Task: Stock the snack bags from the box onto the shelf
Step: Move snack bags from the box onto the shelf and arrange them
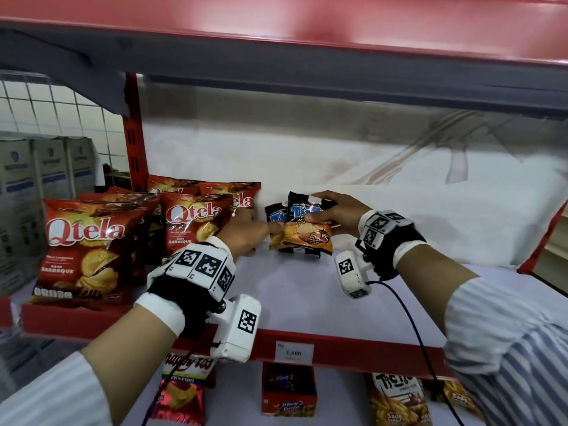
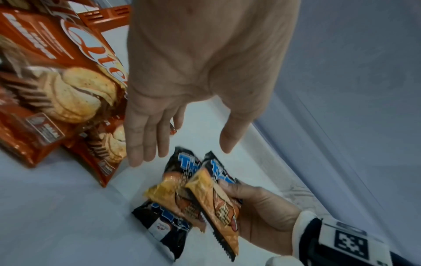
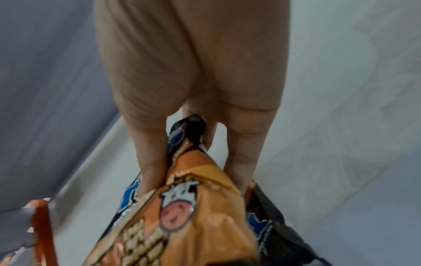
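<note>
We've got both hands on the shelf (image 1: 307, 296), mid-frame in the head view. Our right hand (image 1: 335, 215) is clamped on a bunch of small black-and-orange snack bags (image 1: 302, 229): thumb on the front, fingers curled round the back, bags upright w/ bottom edges at the shelf surface, centre of frame. Right wrist view shows the thumb (image 3: 150, 162) pressed on the orange front of the pack (image 3: 182, 216), other fingers behind it. In the left wrist view one more bag of the same kind (image 2: 166, 228) lies flat on the shelf, lower centre, just under the held ones.

Our left hand (image 1: 246, 235) is left of the bunch, fingers straight and apart from the thumb, fingertips (image 2: 141, 154) near the top of the bags; can't tell if they touch. It holds nothing.

Red Qtela chip bags (image 1: 83, 250) stand in rows at the left of the frame, just beside the left hand. Box isn't visible in any view.
</note>
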`<action>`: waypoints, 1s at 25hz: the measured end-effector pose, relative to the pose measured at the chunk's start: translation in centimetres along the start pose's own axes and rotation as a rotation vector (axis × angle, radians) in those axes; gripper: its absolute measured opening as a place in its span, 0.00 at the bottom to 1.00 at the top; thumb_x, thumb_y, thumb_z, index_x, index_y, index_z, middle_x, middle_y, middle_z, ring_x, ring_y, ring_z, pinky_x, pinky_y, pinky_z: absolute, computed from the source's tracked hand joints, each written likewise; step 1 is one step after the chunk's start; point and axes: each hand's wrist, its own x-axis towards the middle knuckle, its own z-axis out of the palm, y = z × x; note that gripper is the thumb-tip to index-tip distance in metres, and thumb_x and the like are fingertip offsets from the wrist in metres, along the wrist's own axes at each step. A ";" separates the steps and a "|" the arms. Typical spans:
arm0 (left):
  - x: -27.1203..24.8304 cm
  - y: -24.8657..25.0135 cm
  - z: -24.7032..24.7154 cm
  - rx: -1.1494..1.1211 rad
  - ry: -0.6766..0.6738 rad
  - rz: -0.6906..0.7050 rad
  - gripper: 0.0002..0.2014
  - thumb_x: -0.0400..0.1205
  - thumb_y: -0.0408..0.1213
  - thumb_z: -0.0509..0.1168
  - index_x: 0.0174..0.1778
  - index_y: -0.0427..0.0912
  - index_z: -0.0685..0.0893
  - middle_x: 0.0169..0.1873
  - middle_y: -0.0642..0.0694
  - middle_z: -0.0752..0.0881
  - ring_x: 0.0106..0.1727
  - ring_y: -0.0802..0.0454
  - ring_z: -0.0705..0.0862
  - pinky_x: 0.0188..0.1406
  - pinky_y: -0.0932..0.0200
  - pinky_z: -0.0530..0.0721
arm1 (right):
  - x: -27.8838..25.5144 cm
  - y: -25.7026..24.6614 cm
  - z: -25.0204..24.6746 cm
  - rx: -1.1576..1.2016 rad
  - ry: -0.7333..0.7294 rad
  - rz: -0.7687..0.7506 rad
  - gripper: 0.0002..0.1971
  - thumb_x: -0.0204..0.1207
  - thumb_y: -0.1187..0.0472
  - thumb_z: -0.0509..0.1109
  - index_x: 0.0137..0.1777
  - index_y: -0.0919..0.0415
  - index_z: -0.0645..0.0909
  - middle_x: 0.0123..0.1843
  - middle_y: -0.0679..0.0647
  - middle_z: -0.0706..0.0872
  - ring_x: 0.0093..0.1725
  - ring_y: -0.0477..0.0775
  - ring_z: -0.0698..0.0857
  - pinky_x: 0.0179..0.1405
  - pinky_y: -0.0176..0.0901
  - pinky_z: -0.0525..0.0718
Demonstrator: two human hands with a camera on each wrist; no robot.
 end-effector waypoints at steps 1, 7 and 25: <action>-0.1 -0.3 -0.3 0.024 0.008 -0.001 0.18 0.77 0.42 0.72 0.58 0.40 0.74 0.54 0.40 0.84 0.57 0.44 0.83 0.50 0.49 0.82 | 0.3 0.4 -0.1 -0.014 0.015 0.033 0.22 0.66 0.67 0.80 0.58 0.49 0.80 0.53 0.54 0.87 0.46 0.54 0.88 0.37 0.44 0.87; -0.6 -1.2 -1.8 0.103 0.040 0.023 0.23 0.79 0.41 0.70 0.68 0.39 0.76 0.53 0.42 0.82 0.44 0.54 0.80 0.40 0.58 0.83 | 1.6 2.5 0.9 -0.287 0.044 0.115 0.29 0.63 0.63 0.83 0.62 0.53 0.74 0.59 0.55 0.79 0.50 0.59 0.84 0.45 0.53 0.88; -4.3 -1.3 -2.7 0.082 0.004 0.054 0.16 0.79 0.37 0.69 0.62 0.40 0.79 0.58 0.40 0.82 0.55 0.48 0.81 0.44 0.55 0.84 | -3.1 -1.1 -0.6 -0.477 0.187 0.204 0.30 0.67 0.55 0.80 0.67 0.56 0.72 0.55 0.58 0.82 0.53 0.60 0.86 0.54 0.54 0.87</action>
